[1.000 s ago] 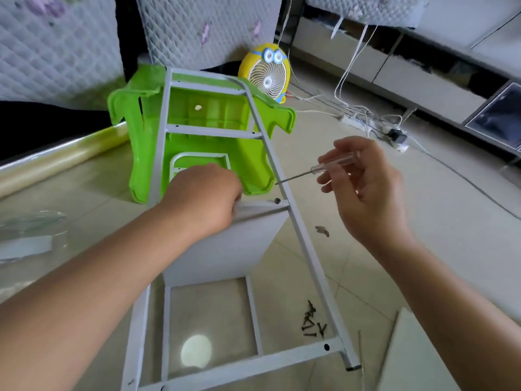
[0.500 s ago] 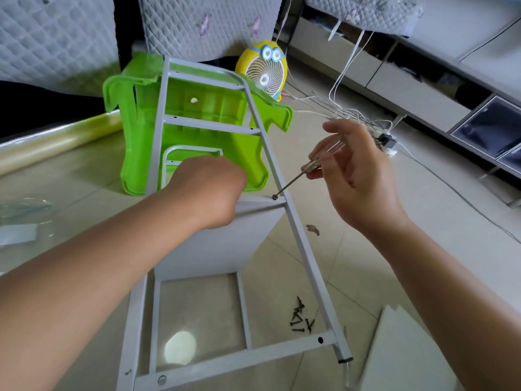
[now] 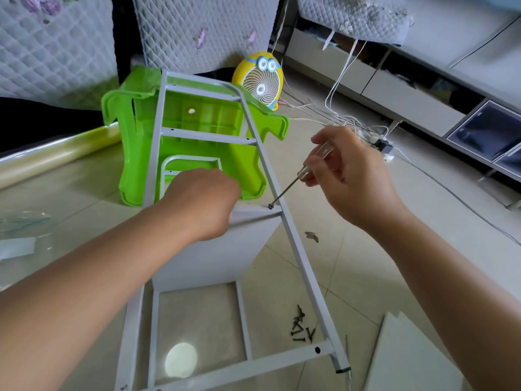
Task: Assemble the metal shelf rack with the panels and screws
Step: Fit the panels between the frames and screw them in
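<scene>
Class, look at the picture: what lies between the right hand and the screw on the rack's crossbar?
In the head view, the screwdriver's metal shaft bridges the gap, running from the right hand down to the screw.

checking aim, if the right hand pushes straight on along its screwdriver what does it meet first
Likely the small dark screw in the grey metal frame's crossbar: the right hand points the clear-handled screwdriver down-left, and its tip looks to be on that screw, though depth is unclear.

Grey rack frame (image 3: 293, 244), lime-green stool (image 3: 203, 128), yellow fan (image 3: 260, 80), quilted floral covers (image 3: 53, 43).
</scene>
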The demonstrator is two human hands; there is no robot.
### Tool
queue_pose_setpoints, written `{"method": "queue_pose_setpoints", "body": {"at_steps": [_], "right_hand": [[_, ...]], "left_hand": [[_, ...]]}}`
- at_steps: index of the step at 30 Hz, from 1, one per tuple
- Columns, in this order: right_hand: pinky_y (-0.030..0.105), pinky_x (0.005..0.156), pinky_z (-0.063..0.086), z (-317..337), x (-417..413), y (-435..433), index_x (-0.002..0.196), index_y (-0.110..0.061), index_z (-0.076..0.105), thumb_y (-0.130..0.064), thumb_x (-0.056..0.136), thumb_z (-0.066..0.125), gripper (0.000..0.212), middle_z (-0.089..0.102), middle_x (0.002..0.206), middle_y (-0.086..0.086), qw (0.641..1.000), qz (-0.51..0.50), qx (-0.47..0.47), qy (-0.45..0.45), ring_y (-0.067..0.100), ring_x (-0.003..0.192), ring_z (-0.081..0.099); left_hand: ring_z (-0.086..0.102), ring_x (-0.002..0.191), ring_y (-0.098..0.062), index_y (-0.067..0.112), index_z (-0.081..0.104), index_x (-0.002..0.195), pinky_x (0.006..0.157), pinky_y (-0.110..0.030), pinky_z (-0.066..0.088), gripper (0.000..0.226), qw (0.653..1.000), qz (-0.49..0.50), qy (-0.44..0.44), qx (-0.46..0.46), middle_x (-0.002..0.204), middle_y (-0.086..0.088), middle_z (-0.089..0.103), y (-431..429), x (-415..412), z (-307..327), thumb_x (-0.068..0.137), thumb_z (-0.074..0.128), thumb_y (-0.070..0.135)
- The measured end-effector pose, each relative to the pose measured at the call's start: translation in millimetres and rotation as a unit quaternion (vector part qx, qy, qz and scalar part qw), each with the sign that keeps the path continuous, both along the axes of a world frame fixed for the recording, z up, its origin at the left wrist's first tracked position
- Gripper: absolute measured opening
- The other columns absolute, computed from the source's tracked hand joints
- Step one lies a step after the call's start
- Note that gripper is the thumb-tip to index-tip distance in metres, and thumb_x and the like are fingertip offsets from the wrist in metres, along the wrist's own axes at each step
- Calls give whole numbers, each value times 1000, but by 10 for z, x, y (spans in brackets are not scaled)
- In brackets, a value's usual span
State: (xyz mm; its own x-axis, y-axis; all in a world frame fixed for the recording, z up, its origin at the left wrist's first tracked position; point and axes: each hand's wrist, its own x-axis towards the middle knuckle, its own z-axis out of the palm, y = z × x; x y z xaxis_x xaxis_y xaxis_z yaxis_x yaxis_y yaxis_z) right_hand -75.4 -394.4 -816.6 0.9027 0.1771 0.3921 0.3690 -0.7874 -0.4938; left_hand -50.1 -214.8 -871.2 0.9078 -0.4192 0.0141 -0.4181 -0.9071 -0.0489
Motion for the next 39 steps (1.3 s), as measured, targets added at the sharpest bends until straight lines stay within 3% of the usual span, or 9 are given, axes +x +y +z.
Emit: {"method": "queue_pose_setpoints", "body": {"at_steps": [7, 13, 17, 20, 24, 28, 31, 37, 39], "right_hand": [[36, 75, 47, 286, 41, 81, 99, -5, 57, -11, 89, 53, 12, 67, 85, 11, 984, 18, -174, 38, 28, 81, 62], [31, 72, 35, 530, 143, 219, 98, -6, 56, -31, 95, 45, 27, 56, 86, 8, 906, 66, -408, 93, 29, 91, 53], [30, 65, 30, 602, 195, 291, 61, -14, 31, -39, 99, 28, 46, 29, 62, -1, 845, 11, -524, 103, 26, 76, 39], [29, 68, 32, 622, 207, 259, 66, -12, 35, -41, 99, 25, 45, 34, 65, 0, 839, -8, -530, 125, 24, 78, 39], [29, 70, 30, 651, 203, 266, 95, -17, 29, -25, 96, 35, 11, 43, 90, 7, 874, 36, -444, 192, 23, 84, 39], [27, 68, 31, 739, 229, 249, 99, -11, 39, -9, 94, 38, 6, 43, 80, 2, 875, 50, -417, 240, 25, 85, 44], [23, 64, 27, 786, 233, 239, 109, -8, 54, -14, 95, 43, 19, 54, 98, 6, 882, 62, -418, 208, 16, 84, 41], [26, 46, 21, 793, 200, 342, 90, -8, 47, -23, 98, 41, 19, 44, 73, 2, 846, 85, -503, 154, 16, 60, 35], [26, 52, 25, 766, 208, 386, 90, -7, 48, -24, 99, 37, 22, 52, 81, 7, 831, 86, -536, 123, 19, 63, 36]], "left_hand": [[57, 96, -24, 19, 59, 101, 66, -28, 39, 15, 1000, -14, 3, -10, 103, -2, 60, 15, 16, -12, 90, 48, 21], [56, 100, -25, 18, 57, 102, 71, -28, 39, 17, 1000, -10, 14, -26, 105, -3, 60, 20, -15, 10, 90, 48, 24], [56, 99, -25, 18, 57, 98, 68, -28, 35, 14, 999, -2, 8, -35, 103, -3, 60, -21, 4, 32, 88, 49, 22], [56, 99, -25, 18, 58, 98, 68, -28, 36, 13, 999, 0, 7, -36, 101, -3, 60, -24, 17, 22, 88, 49, 22], [57, 98, -25, 17, 61, 97, 67, -26, 36, 15, 999, 1, 32, -30, 100, -3, 61, -9, 20, 37, 87, 52, 22], [59, 94, -26, 16, 64, 83, 67, -26, 41, 6, 996, 18, 82, -38, 96, -4, 64, -32, 91, 145, 81, 58, 17], [59, 94, -29, 14, 38, 58, 65, -29, 40, 28, 996, 20, 90, -10, 86, -8, 56, -118, 70, 214, 81, 53, 9], [60, 91, -30, 13, 33, 57, 59, -28, 35, 31, 996, 16, 83, 22, 65, -5, 46, -135, 54, 209, 81, 51, 7], [61, 90, -30, 12, 39, 57, 58, -29, 36, 28, 996, 19, 88, 18, 60, -5, 41, -127, 42, 201, 81, 52, 7]]}}
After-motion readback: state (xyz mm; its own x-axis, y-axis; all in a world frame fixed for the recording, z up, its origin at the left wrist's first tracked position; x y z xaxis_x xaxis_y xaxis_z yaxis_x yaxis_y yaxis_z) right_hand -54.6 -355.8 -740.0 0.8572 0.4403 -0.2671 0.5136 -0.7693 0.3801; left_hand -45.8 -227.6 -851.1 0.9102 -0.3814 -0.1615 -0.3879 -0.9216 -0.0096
